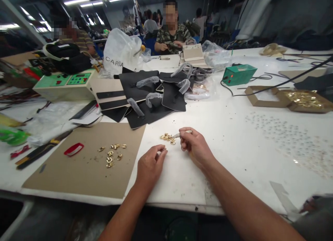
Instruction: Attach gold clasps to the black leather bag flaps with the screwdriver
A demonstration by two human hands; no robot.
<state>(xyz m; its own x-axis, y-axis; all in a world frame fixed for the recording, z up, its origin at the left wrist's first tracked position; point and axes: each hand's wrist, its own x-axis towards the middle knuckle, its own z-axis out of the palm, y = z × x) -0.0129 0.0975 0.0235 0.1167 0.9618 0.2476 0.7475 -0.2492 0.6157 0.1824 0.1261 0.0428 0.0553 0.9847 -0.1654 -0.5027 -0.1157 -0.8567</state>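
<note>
My left hand (151, 164) rests on the white table (234, 144) with its fingertips pinched on a small gold metal piece (163, 150). My right hand (195, 145) is closed around a thin pale tool (183, 132) whose tip points left at a little heap of gold buckles (168, 138). More gold buckles (111, 155) lie scattered on a brown cardboard sheet (85, 168) to the left, beside a red loop (74, 149).
Black leather pieces with plastic-wrapped straps (153, 95) lie behind the hands. A green control box (65, 83) stands left, a smaller green box (238, 74) right, with a cardboard tray of gold parts (304, 99). Two people sit across the table.
</note>
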